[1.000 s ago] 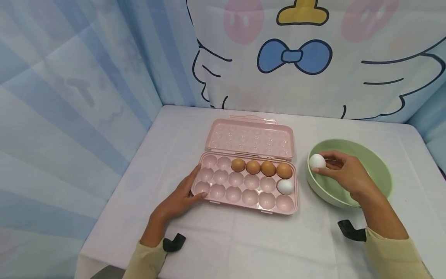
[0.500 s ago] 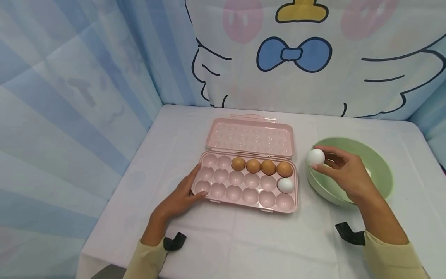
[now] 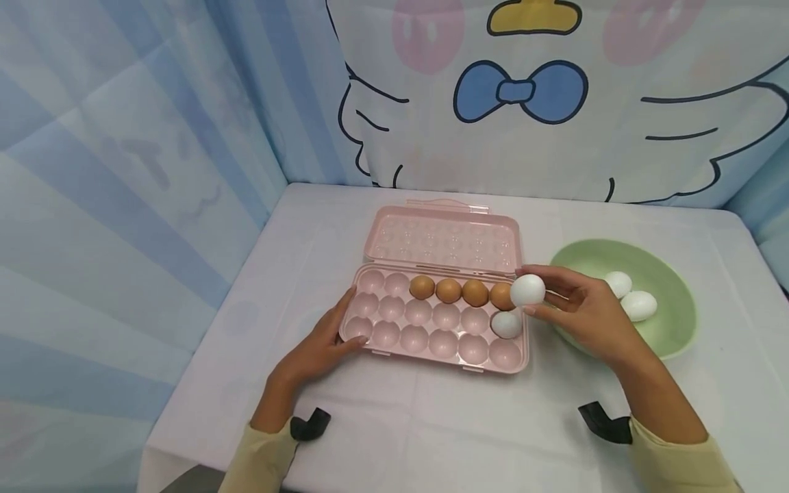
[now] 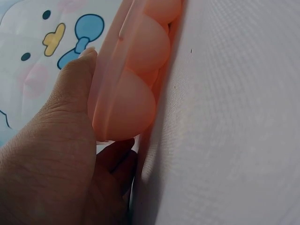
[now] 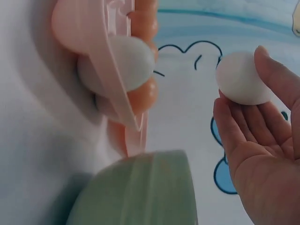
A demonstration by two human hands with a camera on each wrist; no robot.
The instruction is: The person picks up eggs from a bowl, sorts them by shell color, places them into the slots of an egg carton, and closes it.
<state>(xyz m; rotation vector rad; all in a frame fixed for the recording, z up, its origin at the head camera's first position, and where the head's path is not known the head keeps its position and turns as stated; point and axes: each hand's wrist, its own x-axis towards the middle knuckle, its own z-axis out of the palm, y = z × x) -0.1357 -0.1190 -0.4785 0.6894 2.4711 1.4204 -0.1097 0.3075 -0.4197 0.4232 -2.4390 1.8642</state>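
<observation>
— The right hand [image 3: 588,313], is it holding anything?
— Yes, it pinches a white egg [image 3: 527,290] between thumb and fingers, raised above the right end of the pink egg tray [image 3: 414,338] and apart from it.
— And the left hand [image 3: 317,349]?
— Grasping the tray's left end, thumb on the rim at the corner toward the counter's near edge, fingers along that end.
— Where on the counter [image 3: 481,424] is the tray?
— Around the middle, its open lid [image 3: 440,239] laid back toward the far edge.
— What's in it?
— Four brown eggs [image 3: 448,291] at the right of the far row, the last partly hidden by the pinched one. A second white egg [image 3: 507,325] sits in the middle row's rightmost pocket.
— And the green bowl [image 3: 674,311]?
— Toward the counter's right edge, partly covered by the right hand; two white eggs [image 3: 639,306] show inside.
</observation>
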